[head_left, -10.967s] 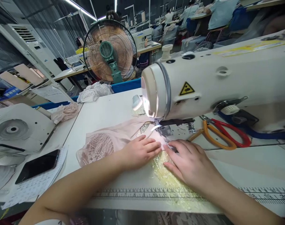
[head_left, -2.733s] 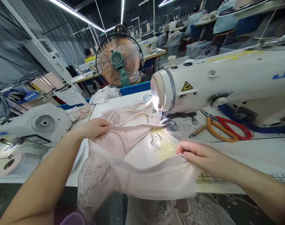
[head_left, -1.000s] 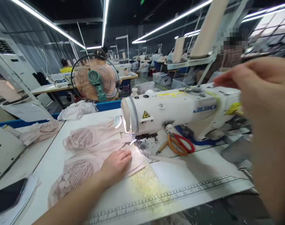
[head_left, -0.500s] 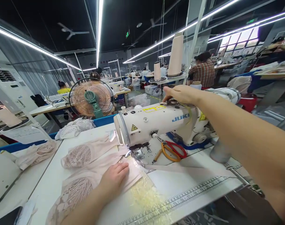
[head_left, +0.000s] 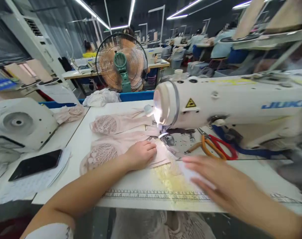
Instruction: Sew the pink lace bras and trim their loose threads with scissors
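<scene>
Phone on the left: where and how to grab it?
Grip the phone across its two long edges, near mid-length, coming from above and the near side. It lies flat, screen up, on loose papers, and the white machine body sits behind it. Lifting straight up would likely leave the papers in place better than sliding.

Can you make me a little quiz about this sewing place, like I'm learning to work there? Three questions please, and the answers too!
1. What is under the left hand?
a) the fan
b) pale pink cloth
c) the scissors

2. True or false: the black phone lies on top of some paper.

3. Fill in the missing colour: the triangle sign on the big sewing machine is black and ____.

Key: 1 b; 2 true; 3 yellow
</scene>
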The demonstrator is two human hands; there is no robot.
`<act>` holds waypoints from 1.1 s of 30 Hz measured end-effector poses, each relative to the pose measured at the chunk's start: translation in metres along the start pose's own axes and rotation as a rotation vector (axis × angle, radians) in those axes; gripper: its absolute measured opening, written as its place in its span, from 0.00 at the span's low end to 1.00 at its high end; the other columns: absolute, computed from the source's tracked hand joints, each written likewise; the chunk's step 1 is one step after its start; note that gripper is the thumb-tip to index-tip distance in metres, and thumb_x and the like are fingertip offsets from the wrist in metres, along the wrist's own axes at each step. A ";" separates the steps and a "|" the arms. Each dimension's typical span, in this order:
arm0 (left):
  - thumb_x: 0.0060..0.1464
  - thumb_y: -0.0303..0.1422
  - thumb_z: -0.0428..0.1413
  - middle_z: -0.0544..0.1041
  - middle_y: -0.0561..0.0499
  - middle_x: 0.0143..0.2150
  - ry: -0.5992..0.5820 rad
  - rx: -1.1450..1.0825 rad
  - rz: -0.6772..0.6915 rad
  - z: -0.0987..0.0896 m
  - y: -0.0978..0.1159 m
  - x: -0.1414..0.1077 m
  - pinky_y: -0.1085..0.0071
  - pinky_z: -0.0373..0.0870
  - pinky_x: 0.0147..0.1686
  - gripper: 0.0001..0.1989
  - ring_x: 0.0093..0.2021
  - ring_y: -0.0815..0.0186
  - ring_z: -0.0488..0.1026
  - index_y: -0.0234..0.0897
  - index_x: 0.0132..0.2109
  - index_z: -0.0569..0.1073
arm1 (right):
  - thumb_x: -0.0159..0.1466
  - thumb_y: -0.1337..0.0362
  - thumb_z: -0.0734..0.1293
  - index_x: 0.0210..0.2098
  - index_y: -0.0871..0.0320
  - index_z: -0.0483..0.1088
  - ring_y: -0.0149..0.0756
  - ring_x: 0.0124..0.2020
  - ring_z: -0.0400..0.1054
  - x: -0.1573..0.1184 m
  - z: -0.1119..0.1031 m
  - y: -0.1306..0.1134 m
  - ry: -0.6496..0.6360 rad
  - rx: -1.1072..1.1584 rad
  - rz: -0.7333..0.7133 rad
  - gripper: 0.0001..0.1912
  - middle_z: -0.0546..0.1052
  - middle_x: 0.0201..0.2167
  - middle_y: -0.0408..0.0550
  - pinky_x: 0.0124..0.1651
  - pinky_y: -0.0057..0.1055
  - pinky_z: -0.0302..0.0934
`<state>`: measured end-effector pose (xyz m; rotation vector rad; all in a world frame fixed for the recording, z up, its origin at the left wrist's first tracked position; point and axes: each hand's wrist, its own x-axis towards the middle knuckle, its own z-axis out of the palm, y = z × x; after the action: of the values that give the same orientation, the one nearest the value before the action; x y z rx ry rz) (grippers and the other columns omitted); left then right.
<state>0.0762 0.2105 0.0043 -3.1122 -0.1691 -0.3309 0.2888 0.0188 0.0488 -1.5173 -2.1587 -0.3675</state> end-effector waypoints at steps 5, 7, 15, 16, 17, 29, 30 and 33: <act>0.60 0.31 0.47 0.75 0.39 0.51 -0.036 0.004 0.015 -0.001 0.002 0.007 0.63 0.66 0.56 0.15 0.54 0.57 0.69 0.26 0.46 0.73 | 0.66 0.61 0.58 0.49 0.67 0.70 0.48 0.53 0.67 -0.017 0.077 -0.034 -0.079 -0.037 -0.141 0.18 0.73 0.52 0.62 0.48 0.42 0.67; 0.60 0.32 0.47 0.73 0.39 0.53 -0.064 -0.004 0.011 0.000 0.003 0.010 0.64 0.68 0.53 0.15 0.53 0.57 0.70 0.27 0.48 0.72 | 0.66 0.59 0.59 0.50 0.67 0.69 0.49 0.52 0.67 -0.018 0.081 -0.033 -0.088 -0.058 -0.131 0.20 0.73 0.51 0.61 0.49 0.44 0.66; 0.60 0.36 0.47 0.73 0.38 0.54 -0.093 0.063 0.014 0.003 0.003 0.027 0.62 0.68 0.50 0.19 0.49 0.55 0.70 0.25 0.50 0.71 | 0.65 0.56 0.60 0.48 0.67 0.69 0.50 0.51 0.66 -0.019 0.071 -0.030 -0.091 -0.034 -0.118 0.20 0.73 0.48 0.62 0.48 0.43 0.66; 0.60 0.37 0.48 0.73 0.38 0.54 -0.097 0.067 0.016 0.001 0.003 0.026 0.62 0.68 0.48 0.20 0.48 0.55 0.71 0.26 0.49 0.72 | 0.65 0.56 0.61 0.48 0.67 0.69 0.50 0.52 0.66 -0.020 0.072 -0.030 -0.103 -0.023 -0.116 0.21 0.73 0.49 0.63 0.49 0.43 0.66; 0.59 0.38 0.48 0.74 0.39 0.53 -0.099 0.069 0.024 -0.001 0.003 0.025 0.62 0.68 0.48 0.20 0.47 0.55 0.71 0.26 0.49 0.72 | 0.64 0.56 0.62 0.48 0.67 0.69 0.50 0.53 0.65 -0.020 0.073 -0.030 -0.118 -0.009 -0.114 0.21 0.72 0.49 0.63 0.49 0.43 0.66; 0.59 0.44 0.50 0.68 0.39 0.59 -0.206 -0.001 -0.179 -0.004 0.011 0.034 0.56 0.66 0.50 0.26 0.55 0.51 0.66 0.30 0.56 0.67 | 0.67 0.56 0.58 0.47 0.64 0.69 0.47 0.49 0.68 -0.014 0.076 -0.021 -0.109 0.006 -0.073 0.19 0.73 0.48 0.61 0.49 0.40 0.67; 0.58 0.44 0.50 0.69 0.38 0.58 -0.202 -0.004 -0.197 -0.004 0.012 0.034 0.55 0.66 0.50 0.26 0.54 0.51 0.66 0.29 0.56 0.68 | 0.67 0.56 0.58 0.47 0.64 0.69 0.46 0.49 0.68 -0.014 0.076 -0.021 -0.113 0.006 -0.071 0.19 0.73 0.48 0.60 0.49 0.41 0.67; 0.58 0.44 0.51 0.71 0.35 0.53 -0.177 -0.015 -0.238 -0.005 0.015 0.032 0.57 0.67 0.48 0.26 0.52 0.51 0.68 0.29 0.55 0.69 | 0.66 0.57 0.58 0.47 0.65 0.68 0.47 0.49 0.68 -0.013 0.075 -0.021 -0.110 0.003 -0.084 0.18 0.73 0.47 0.60 0.50 0.42 0.66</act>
<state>0.1083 0.1993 0.0159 -3.1363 -0.5441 -0.0562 0.2557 0.0361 -0.0215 -1.4803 -2.3127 -0.3153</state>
